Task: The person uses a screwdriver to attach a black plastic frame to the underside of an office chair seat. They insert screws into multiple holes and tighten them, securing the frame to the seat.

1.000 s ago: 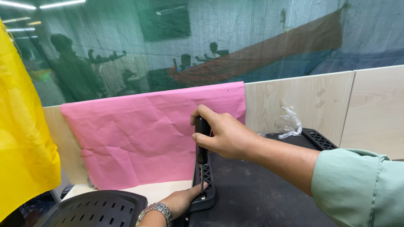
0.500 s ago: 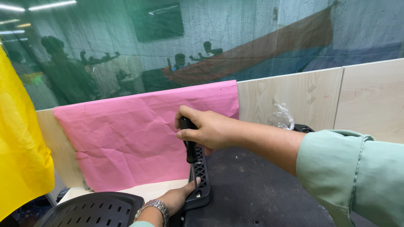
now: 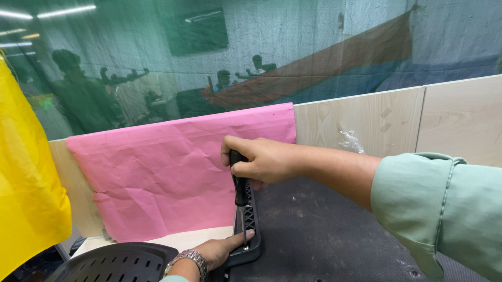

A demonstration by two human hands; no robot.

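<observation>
two hands [image 3: 264,160], one screwdriver [image 3: 240,197], one black panel [image 3: 329,241].

— What is being held?
— A screwdriver [image 3: 239,189] with a black handle, upright, its thin metal shaft pointing down.
— And where does the tip sit?
— On a black perforated plastic part [image 3: 250,229], standing along the edge of a dark panel [image 3: 329,241]
</observation>
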